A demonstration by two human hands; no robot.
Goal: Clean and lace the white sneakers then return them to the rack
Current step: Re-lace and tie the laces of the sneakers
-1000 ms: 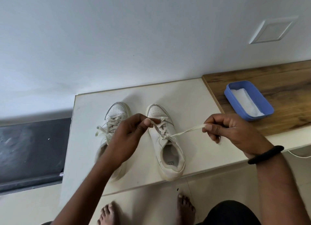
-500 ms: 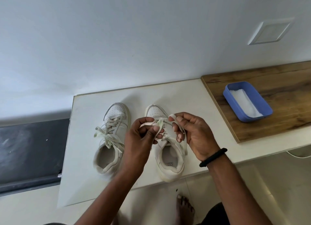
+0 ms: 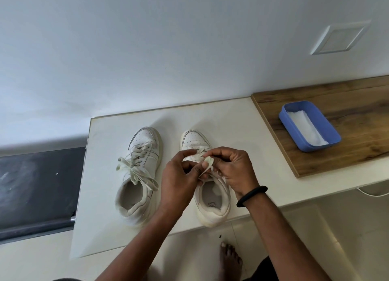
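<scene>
The right sneaker (image 3: 212,205) stands on the counter (image 3: 105,154), toe toward the wall. Over its tongue the left hand (image 3: 179,175) and right hand (image 3: 233,169) both pinch its lace (image 3: 207,161) with curled fingers. Just left of it stands the left sneaker (image 3: 140,175), bow tied; well to its right, a blue tub (image 3: 328,125).

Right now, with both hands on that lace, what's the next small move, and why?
Probably draw the lace through and pull it snug into a knot. Left hand and right hand both pinch it over the right shoe, with no finished knot showing, while the left shoe already carries a tied bow.
</scene>
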